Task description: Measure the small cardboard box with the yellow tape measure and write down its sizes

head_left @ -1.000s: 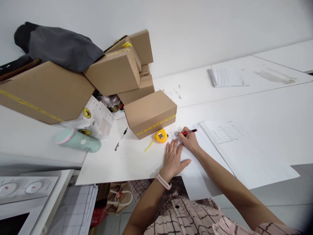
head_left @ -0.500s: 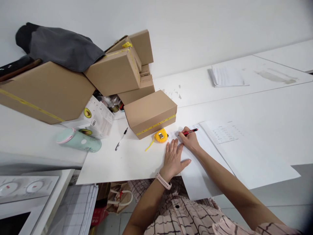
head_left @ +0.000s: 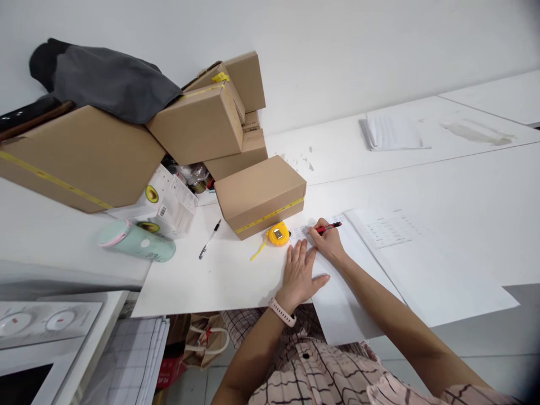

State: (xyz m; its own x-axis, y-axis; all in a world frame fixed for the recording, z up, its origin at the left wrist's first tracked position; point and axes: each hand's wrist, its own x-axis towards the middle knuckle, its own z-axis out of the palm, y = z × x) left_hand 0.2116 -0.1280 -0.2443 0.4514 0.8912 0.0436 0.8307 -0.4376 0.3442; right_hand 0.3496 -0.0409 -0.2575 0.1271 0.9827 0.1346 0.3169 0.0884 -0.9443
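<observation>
Gripped in my right hand [head_left: 328,242] is a red and black pen [head_left: 331,227], its tip hidden by the fingers over the upper part of a white paper sheet [head_left: 350,298]. Rows of small writing show near that hand. My left hand [head_left: 299,275] lies flat on the sheet's left edge, fingers stretched and thumb apart. A yellow tape measure [head_left: 278,233] sits just beyond my left fingertips, a short bit of its tape out. Behind it stands a closed cardboard box [head_left: 261,194] with yellow tape along its side. To the right lies a printed sheet [head_left: 439,270].
A second pen [head_left: 210,239] rests left of the box. Further left are a mint-green bottle [head_left: 139,241], an avocado-print carton [head_left: 179,205] and stacked cardboard boxes [head_left: 198,126] under a dark cloth [head_left: 109,84]. A paper stack [head_left: 394,133] lies at the back of the white table [head_left: 177,292].
Both hands, the pen and the sheet stay nearly where they were. The whole view has shifted very slightly.
</observation>
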